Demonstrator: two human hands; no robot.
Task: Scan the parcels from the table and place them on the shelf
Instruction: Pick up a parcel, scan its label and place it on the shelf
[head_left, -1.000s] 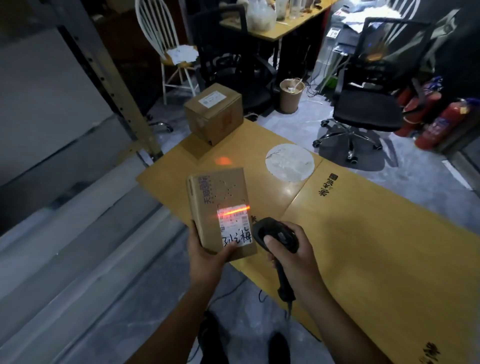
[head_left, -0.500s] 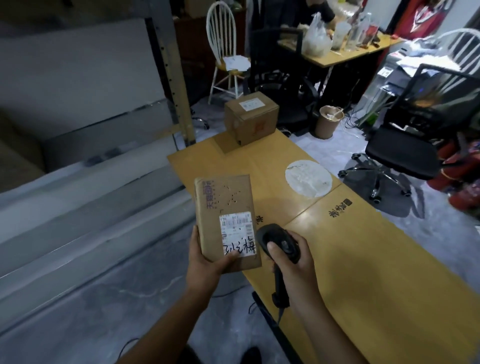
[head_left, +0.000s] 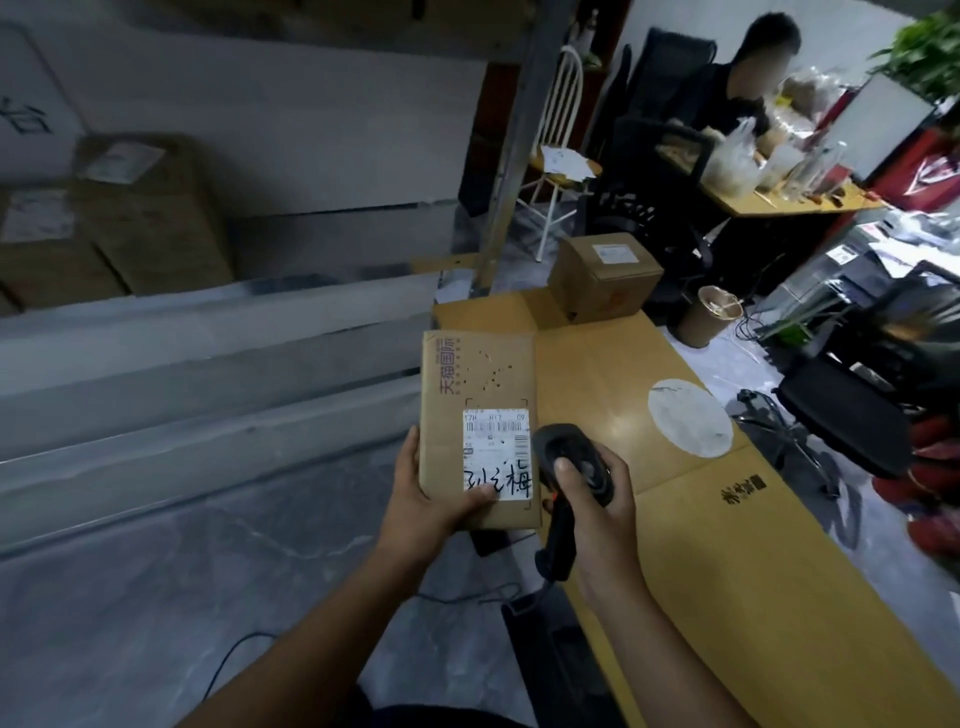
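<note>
My left hand grips the near end of a flat cardboard parcel, thumb on its white label, holding it above the table's left edge. My right hand grips a black barcode scanner just right of the label; no beam shows. A second, cube-shaped parcel stands at the far end of the wooden table. The metal shelf runs along the left, with several brown boxes on it.
A round white patch lies on the table. Beyond the table are a waste bin, black office chairs, a white chair and a seated person at a desk. A shelf post rises near the table's far corner. Cables trail on the floor.
The red scan line on the label has gone out. My view has swung up and left toward the shelf; both hands still hold the parcel and the scanner close together.
</note>
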